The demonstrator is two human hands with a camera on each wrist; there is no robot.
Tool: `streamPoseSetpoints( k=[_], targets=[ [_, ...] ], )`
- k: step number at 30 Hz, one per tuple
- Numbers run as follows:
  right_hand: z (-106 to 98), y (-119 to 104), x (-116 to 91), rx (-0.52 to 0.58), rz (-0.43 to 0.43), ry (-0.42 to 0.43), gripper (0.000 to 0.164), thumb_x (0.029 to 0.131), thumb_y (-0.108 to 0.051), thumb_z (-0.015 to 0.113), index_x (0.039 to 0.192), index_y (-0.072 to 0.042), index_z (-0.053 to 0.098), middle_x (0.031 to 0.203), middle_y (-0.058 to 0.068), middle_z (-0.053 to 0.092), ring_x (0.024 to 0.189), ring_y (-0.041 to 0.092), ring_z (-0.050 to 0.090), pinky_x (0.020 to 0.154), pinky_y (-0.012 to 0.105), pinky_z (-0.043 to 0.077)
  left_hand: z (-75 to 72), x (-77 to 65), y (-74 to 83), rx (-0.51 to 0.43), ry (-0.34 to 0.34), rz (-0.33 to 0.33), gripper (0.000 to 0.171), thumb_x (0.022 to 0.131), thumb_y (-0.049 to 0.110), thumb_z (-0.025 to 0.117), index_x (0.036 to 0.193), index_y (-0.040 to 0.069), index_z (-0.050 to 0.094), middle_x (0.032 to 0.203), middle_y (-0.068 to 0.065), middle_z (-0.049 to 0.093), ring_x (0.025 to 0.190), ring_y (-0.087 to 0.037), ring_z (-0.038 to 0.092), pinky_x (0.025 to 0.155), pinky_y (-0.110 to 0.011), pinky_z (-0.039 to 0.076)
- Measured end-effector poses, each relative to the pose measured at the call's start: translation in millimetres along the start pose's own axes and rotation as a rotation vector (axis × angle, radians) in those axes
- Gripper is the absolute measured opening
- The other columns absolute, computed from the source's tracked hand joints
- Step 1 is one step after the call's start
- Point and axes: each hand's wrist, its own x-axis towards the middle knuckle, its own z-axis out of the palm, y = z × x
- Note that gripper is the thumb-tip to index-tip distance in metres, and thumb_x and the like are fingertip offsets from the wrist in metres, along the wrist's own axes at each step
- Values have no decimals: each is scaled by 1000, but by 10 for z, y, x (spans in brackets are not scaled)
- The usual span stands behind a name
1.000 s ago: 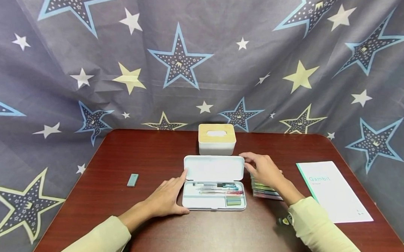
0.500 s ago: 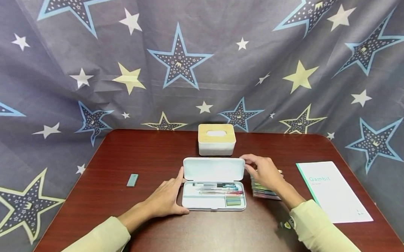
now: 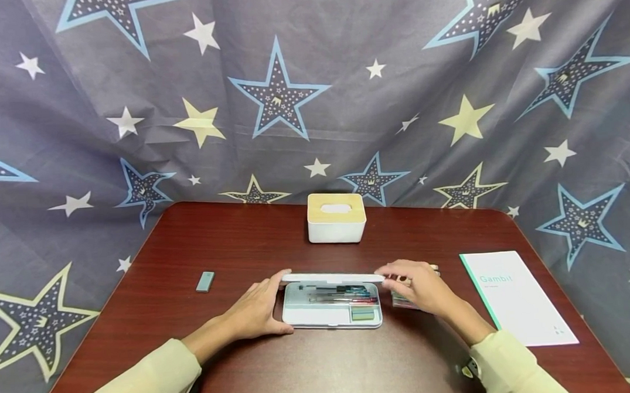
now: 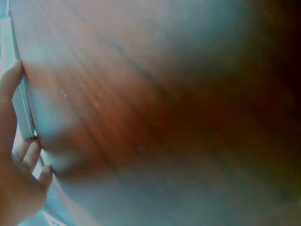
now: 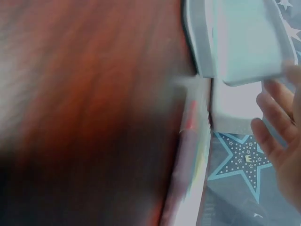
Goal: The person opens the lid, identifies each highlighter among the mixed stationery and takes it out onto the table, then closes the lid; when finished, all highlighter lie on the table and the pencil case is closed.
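Note:
A white pencil case lies on the table with its lid partly lowered, the lid's edge facing the camera. Several pens and a small green block lie inside. My left hand holds the case's left end, thumb at the near corner and forefinger by the lid's left end. At the lid's right end, my right hand holds the edge between thumb and fingers. In the right wrist view, fingertips touch the rim of the tilted lid. The left wrist view shows the thumb against the case.
Beside the right hand lies a pack of coloured markers, mostly covered by the hand. A tissue box stands behind the case. A blue-grey eraser-like block lies to the left, a white notebook to the right.
The lid has swung from upright down toward the case. My right hand has come down and nearer with it, while the left hand has stayed by the case's left end.

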Motion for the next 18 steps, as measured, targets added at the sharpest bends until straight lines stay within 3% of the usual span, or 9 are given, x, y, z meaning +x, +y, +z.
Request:
streamPoseSetpoints(
  k=[4, 7, 12, 18],
  targets=[
    [28, -22, -88, -38, -110, -72, 22, 88, -15, 78, 109, -22, 79, 106, -6, 75, 96, 10, 70, 81, 31, 57, -27, 4, 2, -7, -34, 29, 101, 71, 53, 87, 152, 16, 39, 137, 0, 60, 116, -17, 57, 95, -43, 45],
    [78, -66, -111, -102, -146, -132, 19, 90, -22, 77, 109, -22, 79, 110, -4, 74, 104, 14, 69, 88, 37, 56, -56, 16, 7, 0, -60, 57, 92, 74, 53, 86, 150, 21, 44, 140, 1, 57, 122, -18, 56, 97, -45, 45],
    [149, -152, -112, -205, -115, -209, 29, 91, -32, 75, 117, -21, 76, 127, 2, 69, 119, 23, 64, 104, 51, 48, -93, 32, 33, 17, -101, 74, 91, 76, 56, 82, 151, 22, 44, 140, -2, 56, 126, -22, 55, 99, -48, 45],
    [184, -199, -107, -249, -43, -293, 44, 90, -38, 75, 130, -20, 71, 140, 9, 63, 128, 30, 59, 110, 60, 41, -128, 48, 64, 38, -154, 61, 84, 86, 61, 70, 156, 25, 41, 144, -3, 54, 127, -23, 54, 101, -49, 44]
  ],
)
